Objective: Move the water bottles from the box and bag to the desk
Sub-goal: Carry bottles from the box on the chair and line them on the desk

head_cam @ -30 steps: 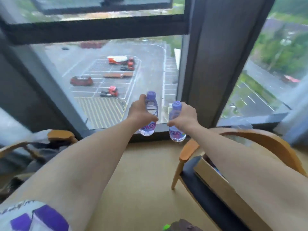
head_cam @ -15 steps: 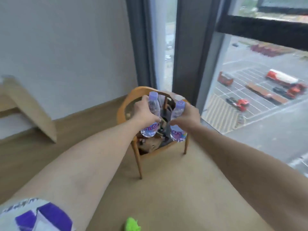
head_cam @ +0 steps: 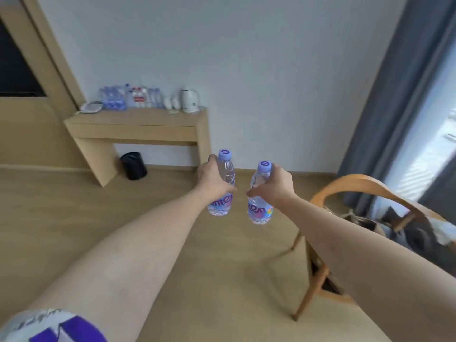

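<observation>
Across the room the desk (head_cam: 138,120) has swung into view where windows filled it moments ago, so the left hand (head_cam: 213,180) gripping one bottle (head_cam: 223,186) and right hand (head_cam: 274,185) gripping another bottle (head_cam: 259,206) now face their destination.

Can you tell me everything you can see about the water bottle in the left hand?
The left bottle is small, clear plastic with a pale purple cap bearing a swirl mark, and a purple and pink label low on its body. It looks full and sealed. It stands upright in the air above the wooden floor, gripped round its middle by the left hand. It sits beside the right hand's matching bottle without touching it.
</observation>
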Tool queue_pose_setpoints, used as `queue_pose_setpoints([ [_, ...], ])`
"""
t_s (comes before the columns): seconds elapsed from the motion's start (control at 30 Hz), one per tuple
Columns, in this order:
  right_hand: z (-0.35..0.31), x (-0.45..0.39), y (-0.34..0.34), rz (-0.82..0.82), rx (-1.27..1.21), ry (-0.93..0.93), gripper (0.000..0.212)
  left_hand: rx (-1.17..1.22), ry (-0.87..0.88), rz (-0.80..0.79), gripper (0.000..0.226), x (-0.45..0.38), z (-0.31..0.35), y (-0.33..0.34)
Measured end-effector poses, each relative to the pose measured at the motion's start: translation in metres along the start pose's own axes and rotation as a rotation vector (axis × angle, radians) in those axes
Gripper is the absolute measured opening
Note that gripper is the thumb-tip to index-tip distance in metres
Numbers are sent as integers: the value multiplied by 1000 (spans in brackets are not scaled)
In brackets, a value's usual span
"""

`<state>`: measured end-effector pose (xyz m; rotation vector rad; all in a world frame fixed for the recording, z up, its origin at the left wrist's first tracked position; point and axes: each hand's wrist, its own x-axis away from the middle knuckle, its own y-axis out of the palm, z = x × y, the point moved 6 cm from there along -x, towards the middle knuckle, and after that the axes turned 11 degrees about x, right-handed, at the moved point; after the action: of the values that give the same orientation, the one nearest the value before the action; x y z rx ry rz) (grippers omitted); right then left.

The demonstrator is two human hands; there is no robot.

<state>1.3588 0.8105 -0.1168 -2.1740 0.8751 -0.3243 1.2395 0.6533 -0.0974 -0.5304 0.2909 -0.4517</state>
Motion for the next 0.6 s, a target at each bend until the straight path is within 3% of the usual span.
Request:
queue_pose_setpoints([
  [0.27, -121, -67, 124, -151, 6, -127, 63, -39, -156, 152, 75, -55, -103, -131],
  [0.6, -239, -196, 253, -279, -6, -283, 49, -42, -250, 276, 74, -183, -200, -214],
])
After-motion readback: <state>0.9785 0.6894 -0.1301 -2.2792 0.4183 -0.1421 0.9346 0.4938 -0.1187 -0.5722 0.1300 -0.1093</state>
